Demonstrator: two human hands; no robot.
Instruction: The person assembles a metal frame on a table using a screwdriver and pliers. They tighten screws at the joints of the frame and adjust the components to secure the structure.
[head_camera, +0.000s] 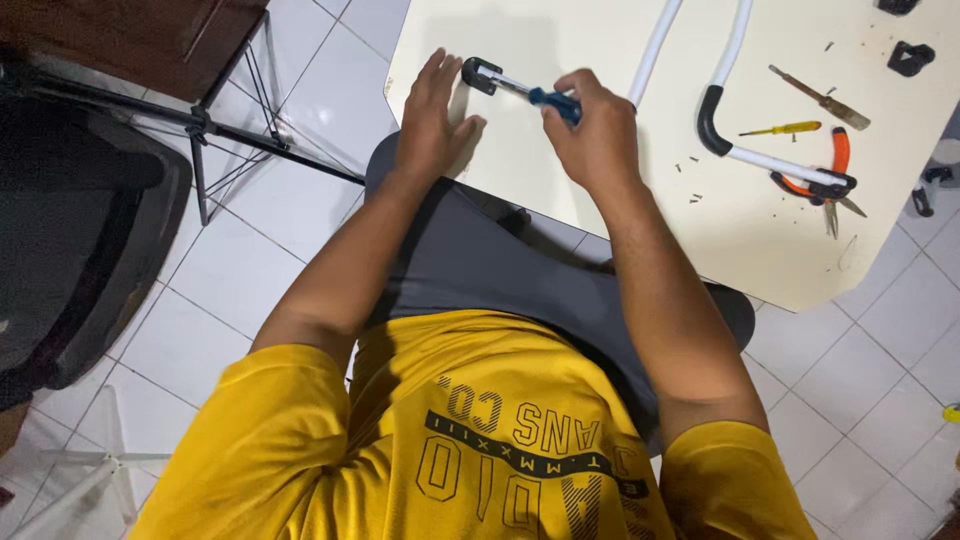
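My right hand (592, 125) grips a blue-handled screwdriver (540, 97) whose shaft points left into a small black clamp piece (480, 74) on the cream table (560, 190). My left hand (432, 110) lies flat and open on the table just left of that black piece, fingers spread, touching or nearly touching it. A white tube (655, 48) runs up the table beyond my right hand.
Further right lie a white tube with a black curved end (716, 118), a yellow screwdriver (790, 128), orange pliers (838, 175), a brown-handled tool (825, 99), black clips (910, 58) and small screws. A dark chair (70, 240) and metal stand (220, 130) are on the left.
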